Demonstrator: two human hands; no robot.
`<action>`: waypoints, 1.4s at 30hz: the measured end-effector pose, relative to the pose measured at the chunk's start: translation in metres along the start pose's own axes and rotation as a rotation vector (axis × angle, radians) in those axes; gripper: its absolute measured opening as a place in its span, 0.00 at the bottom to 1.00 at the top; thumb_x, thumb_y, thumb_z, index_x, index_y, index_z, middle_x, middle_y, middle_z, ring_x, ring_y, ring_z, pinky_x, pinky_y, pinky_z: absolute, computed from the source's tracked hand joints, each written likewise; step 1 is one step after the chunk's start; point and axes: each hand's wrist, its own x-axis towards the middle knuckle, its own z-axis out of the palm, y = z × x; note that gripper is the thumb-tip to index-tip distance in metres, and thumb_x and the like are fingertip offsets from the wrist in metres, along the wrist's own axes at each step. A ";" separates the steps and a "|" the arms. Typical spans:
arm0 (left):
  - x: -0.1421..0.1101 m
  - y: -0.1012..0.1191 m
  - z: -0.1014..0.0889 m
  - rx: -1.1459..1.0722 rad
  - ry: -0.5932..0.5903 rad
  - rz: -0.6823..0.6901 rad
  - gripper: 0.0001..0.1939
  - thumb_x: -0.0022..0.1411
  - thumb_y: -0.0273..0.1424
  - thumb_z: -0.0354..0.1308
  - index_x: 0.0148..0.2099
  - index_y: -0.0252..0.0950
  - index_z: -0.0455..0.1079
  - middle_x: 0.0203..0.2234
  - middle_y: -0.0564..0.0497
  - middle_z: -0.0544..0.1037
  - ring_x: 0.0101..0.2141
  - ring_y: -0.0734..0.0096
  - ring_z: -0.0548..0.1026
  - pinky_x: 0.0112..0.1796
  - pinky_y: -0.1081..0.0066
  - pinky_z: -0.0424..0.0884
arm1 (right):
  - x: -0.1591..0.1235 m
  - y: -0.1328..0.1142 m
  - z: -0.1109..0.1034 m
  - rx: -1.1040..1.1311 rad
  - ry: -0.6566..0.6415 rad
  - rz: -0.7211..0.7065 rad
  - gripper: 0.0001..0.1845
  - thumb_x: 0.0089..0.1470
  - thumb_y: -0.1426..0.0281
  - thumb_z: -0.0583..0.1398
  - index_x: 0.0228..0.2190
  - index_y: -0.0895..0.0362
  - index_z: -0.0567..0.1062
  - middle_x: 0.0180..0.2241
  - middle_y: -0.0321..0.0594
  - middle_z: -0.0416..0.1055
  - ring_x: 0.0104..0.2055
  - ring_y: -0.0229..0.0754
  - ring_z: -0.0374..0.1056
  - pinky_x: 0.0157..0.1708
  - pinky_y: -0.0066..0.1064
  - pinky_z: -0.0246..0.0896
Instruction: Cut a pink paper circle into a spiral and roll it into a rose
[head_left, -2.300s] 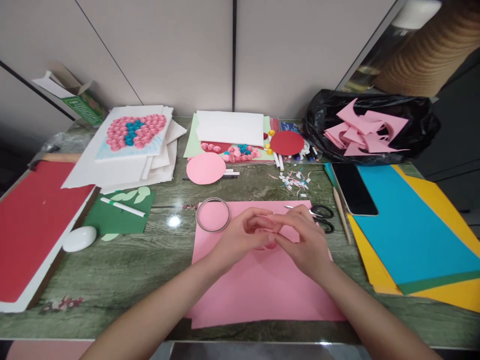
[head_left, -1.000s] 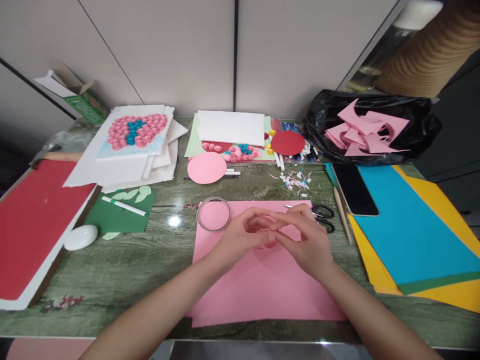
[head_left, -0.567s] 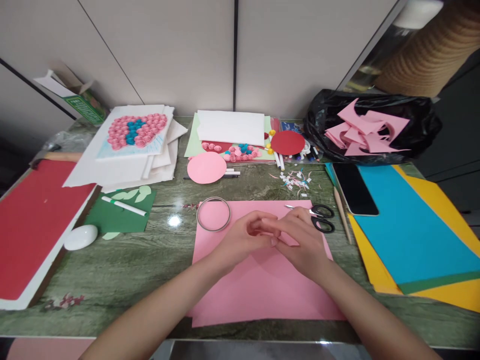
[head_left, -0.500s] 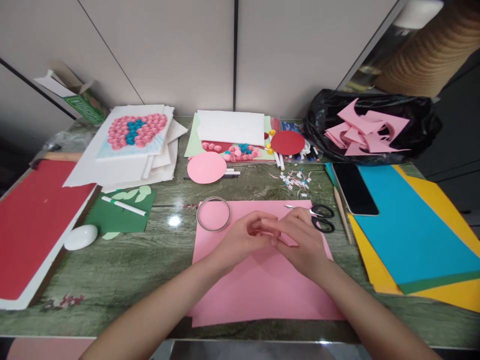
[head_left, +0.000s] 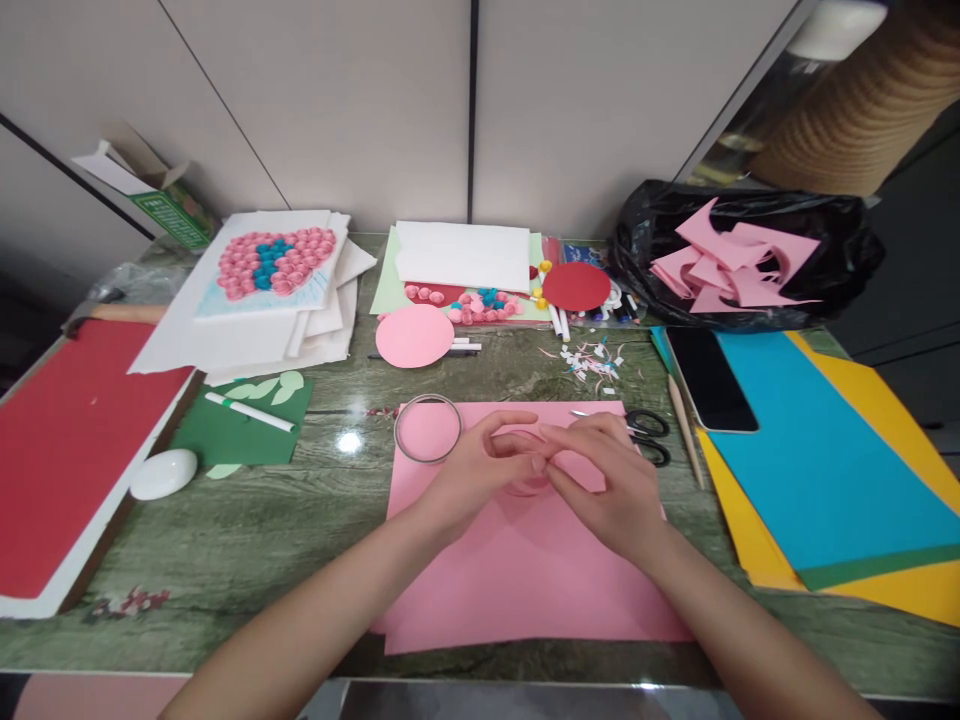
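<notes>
Loop of pink paper (head_left: 526, 489) is held over the far half of the pink sheet (head_left: 510, 590); whether it touches that sheet, I cannot tell; left hand (head_left: 487, 470) has its grip curled about the loop, thumb and fingertips closed on it; right hand (head_left: 611, 475) faces it with its grip pinching the loop's edge between thumb and forefinger, the exact contact partly hidden; pink sheet lies flat on the bench (head_left: 322, 590); a grey-rimmed ring (head_left: 431, 461) rests at its far left corner, scissors (head_left: 651, 420) by its far right corner, their black handles past its edge; right of the sheet lie a wooden stick (head_left: 685, 430) and a dark phone (head_left: 712, 380), the phone partly on a blue sheet (head_left: 825, 450); beyond the sheet's far edge are a pink disc (head_left: 415, 336) and, farther right, small clippings (head_left: 591, 362); left of the sheet, a white pen (head_left: 250, 411) lies across a green card (head_left: 240, 445).
</notes>
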 end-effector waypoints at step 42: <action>-0.002 -0.003 0.004 -0.005 -0.034 -0.001 0.20 0.48 0.24 0.64 0.45 0.38 0.67 0.32 0.52 0.75 0.34 0.73 0.72 0.35 0.71 0.67 | -0.001 0.000 0.000 -0.022 -0.010 -0.093 0.21 0.50 0.78 0.60 0.46 0.49 0.71 0.28 0.36 0.74 0.31 0.42 0.61 0.33 0.36 0.60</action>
